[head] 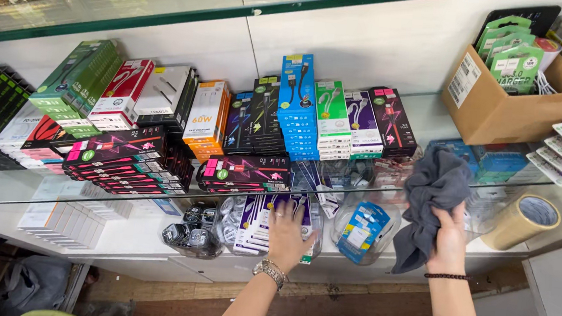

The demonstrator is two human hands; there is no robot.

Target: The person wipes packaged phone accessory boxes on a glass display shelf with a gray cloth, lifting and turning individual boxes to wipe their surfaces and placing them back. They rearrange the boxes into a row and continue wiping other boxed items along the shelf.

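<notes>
Two hands work at the glass shelf [155, 198]. The left hand [286, 232] lies flat, fingers spread, on a clear bag of white-and-purple packs [258, 225] on the lower shelf, pressing rather than pinching it. The right hand [450, 239] has its grip closed around a grey cloth [430, 198], which bunches above the hand and hangs down to its left, touching the glass edge. Between the hands sits a bag with a blue pack [361, 231]; right of the cloth hand lies a tape roll [526, 220]. Judging by this, the step is wiping the shelf while the bag is steadied or shifted. A next wipe would call for the bag cleared aside and a light sweep, since the stacked boxes [299, 109] above the grip would topple easily.
</notes>
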